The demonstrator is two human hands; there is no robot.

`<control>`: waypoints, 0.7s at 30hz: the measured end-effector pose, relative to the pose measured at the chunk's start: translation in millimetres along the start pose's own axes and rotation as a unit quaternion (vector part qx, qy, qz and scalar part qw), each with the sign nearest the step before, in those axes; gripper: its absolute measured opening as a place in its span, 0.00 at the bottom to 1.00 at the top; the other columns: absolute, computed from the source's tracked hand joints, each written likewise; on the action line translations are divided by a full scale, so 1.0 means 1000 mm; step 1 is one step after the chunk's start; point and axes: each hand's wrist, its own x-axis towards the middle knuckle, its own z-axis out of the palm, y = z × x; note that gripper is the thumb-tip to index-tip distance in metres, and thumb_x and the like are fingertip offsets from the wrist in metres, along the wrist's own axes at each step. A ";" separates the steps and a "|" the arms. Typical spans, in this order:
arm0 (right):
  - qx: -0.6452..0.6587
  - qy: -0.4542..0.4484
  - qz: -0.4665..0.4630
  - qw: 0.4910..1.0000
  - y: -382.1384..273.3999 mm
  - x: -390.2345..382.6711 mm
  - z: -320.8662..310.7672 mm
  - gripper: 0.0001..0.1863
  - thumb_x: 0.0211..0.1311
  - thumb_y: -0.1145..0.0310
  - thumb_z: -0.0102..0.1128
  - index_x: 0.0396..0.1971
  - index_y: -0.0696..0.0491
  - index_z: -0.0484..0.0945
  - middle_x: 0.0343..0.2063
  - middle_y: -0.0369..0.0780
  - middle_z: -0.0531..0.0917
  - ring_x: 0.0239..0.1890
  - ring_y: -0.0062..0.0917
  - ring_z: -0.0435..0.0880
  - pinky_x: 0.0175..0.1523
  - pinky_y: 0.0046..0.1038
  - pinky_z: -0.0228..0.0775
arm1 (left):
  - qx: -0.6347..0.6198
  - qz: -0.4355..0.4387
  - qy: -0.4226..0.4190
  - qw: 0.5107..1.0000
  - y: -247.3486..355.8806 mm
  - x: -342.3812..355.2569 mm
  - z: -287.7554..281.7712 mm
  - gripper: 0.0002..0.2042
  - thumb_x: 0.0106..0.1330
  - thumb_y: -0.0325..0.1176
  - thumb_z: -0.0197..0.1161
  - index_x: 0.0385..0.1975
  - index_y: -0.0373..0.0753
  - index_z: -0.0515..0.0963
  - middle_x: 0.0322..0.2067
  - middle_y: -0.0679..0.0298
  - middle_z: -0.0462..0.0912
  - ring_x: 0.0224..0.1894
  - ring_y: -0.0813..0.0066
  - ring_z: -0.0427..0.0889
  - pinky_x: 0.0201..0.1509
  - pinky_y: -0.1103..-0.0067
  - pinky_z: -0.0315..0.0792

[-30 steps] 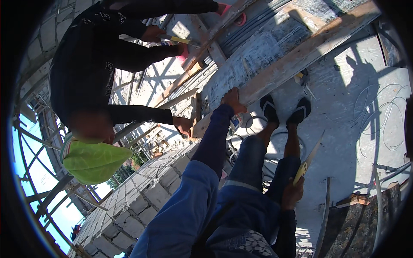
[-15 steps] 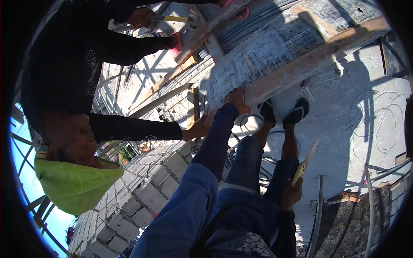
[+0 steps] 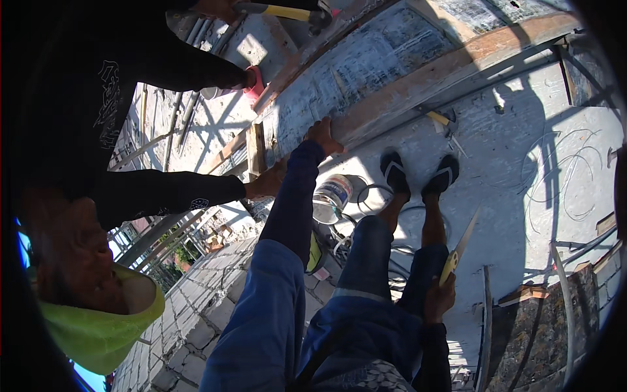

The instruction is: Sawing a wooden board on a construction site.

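My left hand (image 3: 324, 136) grips the near corner of a long wooden formwork panel (image 3: 366, 68), fingers over its timber edge. The panel has a worn grey-white face. In my right hand (image 3: 439, 299), low by my leg, is a handsaw (image 3: 462, 245) with a yellow handle, its blade pointing away from me. At left a person in a dark top and lime-green head covering (image 3: 98, 320) leans in. One of that person's hands (image 3: 266, 181) is at the panel's end, close to my left hand. Their other hand (image 3: 219, 9) holds a hammer (image 3: 287, 11).
Another hammer (image 3: 437, 117) lies on the concrete floor beside the panel. A bucket (image 3: 333, 196) and dark cables (image 3: 375, 196) are near my feet. Wire loops (image 3: 571, 176) lie at right. A block wall (image 3: 209, 297) stands at lower left.
The panel has shifted up and left in view, with my left hand and the other person's hands. The bucket and the hammer on the floor have come into sight. The saw stays low.
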 end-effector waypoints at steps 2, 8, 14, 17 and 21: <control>0.003 0.004 0.000 1.000 0.017 0.004 0.010 0.20 0.57 0.62 0.57 0.48 0.55 0.68 0.38 0.51 0.79 0.40 0.51 0.78 0.42 0.45 0.68 | 0.006 -0.008 0.013 1.000 -0.001 0.001 0.003 0.51 0.31 0.47 0.77 0.59 0.31 0.60 0.51 0.43 0.72 0.54 0.49 0.72 0.58 0.66 0.67; 0.000 0.022 0.005 1.000 0.012 -0.006 0.003 0.16 0.57 0.69 0.56 0.45 0.57 0.69 0.37 0.52 0.78 0.41 0.50 0.77 0.43 0.44 0.68 | 0.019 -0.002 0.026 0.999 0.019 -0.007 0.016 0.49 0.35 0.47 0.76 0.59 0.31 0.59 0.52 0.41 0.70 0.55 0.46 0.70 0.59 0.65 0.66; 0.020 0.010 -0.006 1.000 0.008 -0.010 0.008 0.19 0.57 0.69 0.57 0.47 0.61 0.68 0.39 0.54 0.78 0.43 0.50 0.77 0.45 0.42 0.69 | -0.002 0.009 0.028 1.000 0.003 0.001 0.023 0.46 0.36 0.48 0.75 0.57 0.39 0.60 0.53 0.42 0.69 0.55 0.43 0.70 0.58 0.56 0.66; 0.027 0.064 -0.030 0.997 0.012 -0.011 0.014 0.20 0.55 0.62 0.58 0.45 0.55 0.69 0.33 0.52 0.80 0.38 0.52 0.78 0.39 0.46 0.68 | 0.004 -0.009 0.008 1.000 0.006 0.004 0.036 0.46 0.37 0.48 0.75 0.58 0.40 0.59 0.55 0.42 0.67 0.56 0.43 0.69 0.59 0.55 0.65; 0.006 -0.004 0.016 1.000 -0.010 -0.022 0.008 0.22 0.56 0.68 0.58 0.50 0.61 0.68 0.40 0.53 0.78 0.44 0.50 0.77 0.47 0.41 0.69 | 0.044 -0.045 -0.022 0.998 -0.009 0.015 0.042 0.43 0.41 0.46 0.73 0.59 0.41 0.58 0.57 0.44 0.65 0.58 0.44 0.67 0.60 0.52 0.62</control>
